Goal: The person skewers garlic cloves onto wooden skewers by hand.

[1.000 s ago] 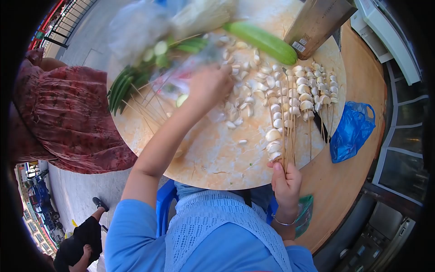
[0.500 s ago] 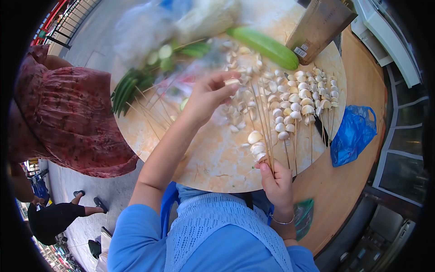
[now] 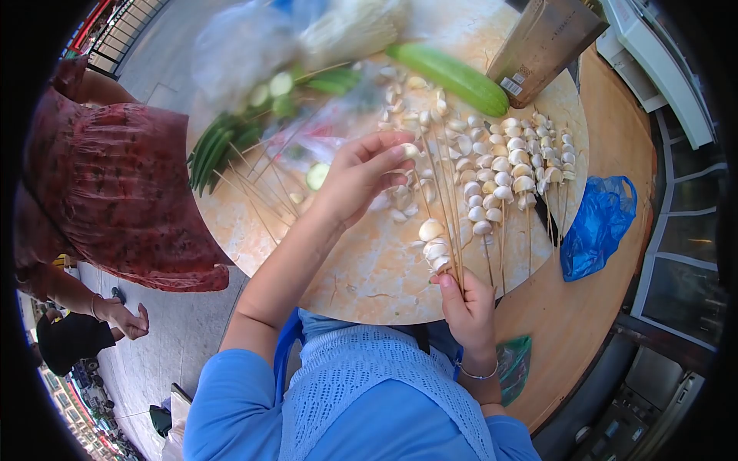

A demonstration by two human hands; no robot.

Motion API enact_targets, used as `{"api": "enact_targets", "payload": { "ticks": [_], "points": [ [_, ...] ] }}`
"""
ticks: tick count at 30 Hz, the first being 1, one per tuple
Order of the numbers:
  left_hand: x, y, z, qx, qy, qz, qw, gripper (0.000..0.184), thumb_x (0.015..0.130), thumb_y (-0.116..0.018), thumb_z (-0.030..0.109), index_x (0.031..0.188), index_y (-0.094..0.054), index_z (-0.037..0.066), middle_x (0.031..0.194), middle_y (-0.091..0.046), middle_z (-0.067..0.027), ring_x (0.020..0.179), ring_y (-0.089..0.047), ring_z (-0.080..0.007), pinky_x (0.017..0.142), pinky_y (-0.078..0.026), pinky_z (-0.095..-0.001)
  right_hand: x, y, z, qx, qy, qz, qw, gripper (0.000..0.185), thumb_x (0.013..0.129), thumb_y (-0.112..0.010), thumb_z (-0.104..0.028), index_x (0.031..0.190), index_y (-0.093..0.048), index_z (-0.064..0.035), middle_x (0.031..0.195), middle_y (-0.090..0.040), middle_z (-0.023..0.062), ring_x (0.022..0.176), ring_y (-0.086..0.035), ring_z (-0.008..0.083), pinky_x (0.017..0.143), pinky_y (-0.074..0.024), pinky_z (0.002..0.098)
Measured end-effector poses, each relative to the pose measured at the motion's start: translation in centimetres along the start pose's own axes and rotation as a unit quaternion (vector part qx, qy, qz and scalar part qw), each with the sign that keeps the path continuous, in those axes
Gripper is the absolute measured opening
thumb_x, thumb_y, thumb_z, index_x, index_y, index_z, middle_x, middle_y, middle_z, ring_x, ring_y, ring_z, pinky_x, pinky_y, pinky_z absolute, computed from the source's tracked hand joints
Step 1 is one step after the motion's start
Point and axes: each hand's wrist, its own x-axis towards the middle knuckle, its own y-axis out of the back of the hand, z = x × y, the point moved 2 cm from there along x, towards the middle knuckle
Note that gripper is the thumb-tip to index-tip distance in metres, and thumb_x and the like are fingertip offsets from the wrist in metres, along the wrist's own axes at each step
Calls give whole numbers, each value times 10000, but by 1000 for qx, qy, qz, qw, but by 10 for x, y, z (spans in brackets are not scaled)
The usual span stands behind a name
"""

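Observation:
My left hand point(image 3: 365, 173) pinches a white garlic clove point(image 3: 411, 150) over the round marbled table point(image 3: 361, 276), just left of upright skewer tips. Near the table's front edge, my right hand point(image 3: 469, 307) is closed on several thin wooden skewers point(image 3: 453, 223). One of them carries a few garlic cloves point(image 3: 434, 244) low down, close to the fingers. Loose cloves point(image 3: 403, 192) lie beyond and beside my left hand. Filled garlic skewers point(image 3: 519, 165) rest in a row on the right side of the table.
A green gourd point(image 3: 450, 77) and a cardboard box point(image 3: 542, 50) stand at the back. Green vegetables point(image 3: 211, 150), bare skewers point(image 3: 254, 192) and plastic bags point(image 3: 246, 50) lie left. A blue bag point(image 3: 600, 227) is right. A person in a red patterned garment point(image 3: 138, 192) stands left.
My left hand has lifted from the loose cloves with a clove and shifted toward the skewers. My right hand has tilted the skewers left. The standing person's hand has appeared at lower left.

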Motion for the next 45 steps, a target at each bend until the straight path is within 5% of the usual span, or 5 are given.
{"api": "enact_targets", "payload": {
  "ticks": [24,30,34,39,45],
  "points": [
    [-11,-2,-13,135,-73,11,988,213,868,-535,130,1036,-570,3,901,-622,-55,807,-590,-126,679,-471,-245,-6,-1,9,12,-7,-10,1000,179,871,-509,-133,843,-600,20,528,-456,-2,494,-388,41,443,-309,221],
    [-5,0,-15,-8,11,1,1000,233,892,-496,199,974,-592,3,863,-616,-59,733,-578,-143,644,-468,-252,-3,-1,6,22,4,-19,1000,184,876,-499,-130,846,-600,21,540,-457,-6,505,-390,42,453,-315,218],
    [-18,-14,-27,197,-57,-61,977,296,895,-482,260,845,-616,1,840,-613,-74,702,-567,-134,616,-460,-250,-1,-1,3,40,5,-4,999,186,882,-489,-128,859,-597,22,530,-436,-17,494,-374,39,448,-307,216],
    [-9,-3,-19,108,-4,-34,994,429,891,-449,366,1106,-517,1,890,-602,-78,752,-553,-128,647,-457,-249,-1,5,-1,38,20,-6,999,174,882,-484,-109,868,-592,26,518,-412,-36,483,-349,26,439,-292,210],
    [-8,-12,-15,39,-34,-32,998,420,902,-423,336,1110,-504,-20,931,-601,-99,794,-557,-138,664,-468,-266,-3,1,9,53,6,-19,998,172,874,-492,-101,862,-594,36,558,-472,-17,509,-386,30,451,-314,207]
  ]
}}
